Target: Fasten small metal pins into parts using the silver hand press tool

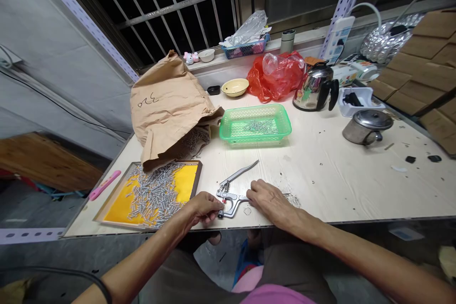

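The pliers (235, 198) are near the worktop's (342, 185) front edge, between the hands, head leftward. One handle runs right, roughly along the edge, into the right hand (270, 202), curled round it; the other slants away to the right. The left hand's (204, 206) fingertips are at the head; I cannot tell whether they pinch anything.

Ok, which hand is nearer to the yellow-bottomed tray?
Left. The left hand is just beside the right edge of the yellow-bottomed tray; the right hand is farther right, at the handle of the silver pliers.
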{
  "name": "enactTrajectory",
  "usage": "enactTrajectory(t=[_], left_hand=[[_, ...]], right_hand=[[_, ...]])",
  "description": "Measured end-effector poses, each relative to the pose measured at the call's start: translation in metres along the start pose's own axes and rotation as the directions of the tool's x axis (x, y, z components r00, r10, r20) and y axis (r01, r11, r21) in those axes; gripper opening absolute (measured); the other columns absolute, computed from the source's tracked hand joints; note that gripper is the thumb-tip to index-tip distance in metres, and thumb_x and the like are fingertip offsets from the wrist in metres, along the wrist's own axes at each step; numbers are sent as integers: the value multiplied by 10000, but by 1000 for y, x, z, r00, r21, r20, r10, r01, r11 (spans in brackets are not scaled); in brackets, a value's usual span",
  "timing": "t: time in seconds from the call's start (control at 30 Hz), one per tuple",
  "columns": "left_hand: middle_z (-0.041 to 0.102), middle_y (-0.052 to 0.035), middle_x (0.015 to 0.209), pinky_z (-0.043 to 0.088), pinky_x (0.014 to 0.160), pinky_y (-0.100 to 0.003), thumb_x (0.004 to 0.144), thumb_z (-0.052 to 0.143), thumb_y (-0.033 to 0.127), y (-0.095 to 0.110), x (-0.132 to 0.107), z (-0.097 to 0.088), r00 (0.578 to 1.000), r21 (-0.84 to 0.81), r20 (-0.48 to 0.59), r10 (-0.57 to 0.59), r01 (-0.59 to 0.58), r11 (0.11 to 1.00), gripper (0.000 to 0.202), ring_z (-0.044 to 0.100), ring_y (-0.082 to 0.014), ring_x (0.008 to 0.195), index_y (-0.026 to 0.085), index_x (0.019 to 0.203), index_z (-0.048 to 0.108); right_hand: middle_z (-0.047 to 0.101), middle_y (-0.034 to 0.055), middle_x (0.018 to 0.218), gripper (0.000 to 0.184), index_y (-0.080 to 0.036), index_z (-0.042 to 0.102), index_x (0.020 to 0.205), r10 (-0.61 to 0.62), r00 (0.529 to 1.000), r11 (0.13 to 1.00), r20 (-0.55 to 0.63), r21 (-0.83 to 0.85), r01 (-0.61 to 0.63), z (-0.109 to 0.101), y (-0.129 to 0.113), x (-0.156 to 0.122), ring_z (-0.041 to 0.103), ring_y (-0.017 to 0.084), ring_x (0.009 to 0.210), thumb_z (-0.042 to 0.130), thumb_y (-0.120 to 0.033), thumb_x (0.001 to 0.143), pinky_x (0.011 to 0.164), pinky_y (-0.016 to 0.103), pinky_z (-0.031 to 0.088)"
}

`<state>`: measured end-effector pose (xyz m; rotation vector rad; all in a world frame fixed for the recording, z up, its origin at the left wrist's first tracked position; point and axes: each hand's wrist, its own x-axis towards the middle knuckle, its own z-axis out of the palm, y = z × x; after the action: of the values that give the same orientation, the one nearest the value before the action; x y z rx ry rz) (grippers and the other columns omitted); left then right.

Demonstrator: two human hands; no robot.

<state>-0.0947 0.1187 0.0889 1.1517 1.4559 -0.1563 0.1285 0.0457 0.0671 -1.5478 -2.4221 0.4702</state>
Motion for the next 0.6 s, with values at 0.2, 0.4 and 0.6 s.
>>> enactTrajectory(t=[0.2,0.4,0.6], left_hand=[[465,54,351,225,338,-188,518,724,468,-2,2,-1,1000,24,17,8,-9,1000,362,342,-50,296,156,524,541],[466,53,359,222,346,-187,467,734,535,-4,4,-2,1000,25,18,7,-8,1000,432,358,-53,305,156,526,536],[469,45,372,242,360,-197,511,709,584,-9,2,-1,1000,24,13,-4,4,1000,466,368,-66,315,160,553,520]], right_hand=[[298,219,1415,863,-128,408,1323,7,998,1000,63,-9,-6,-20,17,26,217,378,1307,739,-530,635,997,512,269],[515,173,1194,860,-121,469,1264,-55,995,995,79,-76,61,-25,20,42,433,320,1106,776,-521,568,947,470,322],[566,115,1045,677,-134,474,1233,-37,998,996,55,-75,41,-27,10,40,465,261,959,757,-376,668,814,372,392]])
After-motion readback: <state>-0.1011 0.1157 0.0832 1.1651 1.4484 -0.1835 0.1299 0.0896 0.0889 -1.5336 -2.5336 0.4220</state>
